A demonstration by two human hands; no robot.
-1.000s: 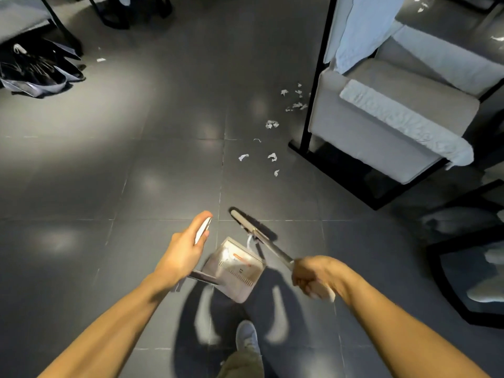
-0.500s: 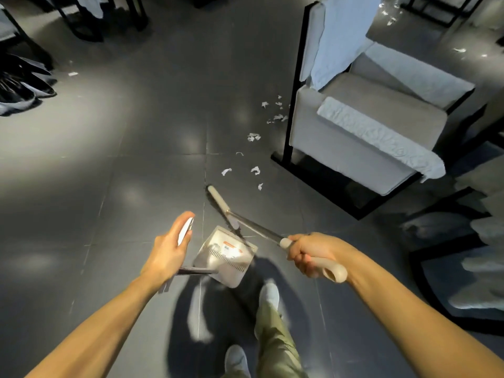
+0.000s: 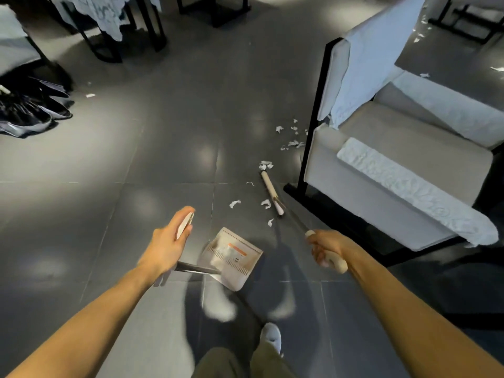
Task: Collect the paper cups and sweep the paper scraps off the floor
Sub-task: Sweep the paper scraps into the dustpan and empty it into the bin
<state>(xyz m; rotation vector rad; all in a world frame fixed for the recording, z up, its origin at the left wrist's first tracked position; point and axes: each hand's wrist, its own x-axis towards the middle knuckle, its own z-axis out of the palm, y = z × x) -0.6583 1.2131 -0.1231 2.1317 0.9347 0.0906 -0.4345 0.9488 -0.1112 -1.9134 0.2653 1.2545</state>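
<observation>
My left hand [image 3: 169,241] grips the handle of a grey dustpan [image 3: 231,259], whose pan hangs just above the dark tiled floor. My right hand [image 3: 327,248] grips the pale handle of a broom, and its narrow head [image 3: 271,192] lies on the floor among white paper scraps [image 3: 266,203]. More paper scraps [image 3: 293,137] lie beside the armchair's black frame, and one scrap [image 3: 90,95] lies far left. No paper cup is in view.
A pale armchair [image 3: 403,170] with a black frame and draped white cloth stands at the right. Dark bags or umbrellas [image 3: 30,107] lie at the left. Black-legged furniture [image 3: 114,36] stands at the back. My shoe [image 3: 271,338] is on the floor below.
The broom head has swung forward and right, from beside the dustpan out to the scraps near the armchair. I have stepped closer to the scraps. Both hands keep their hold.
</observation>
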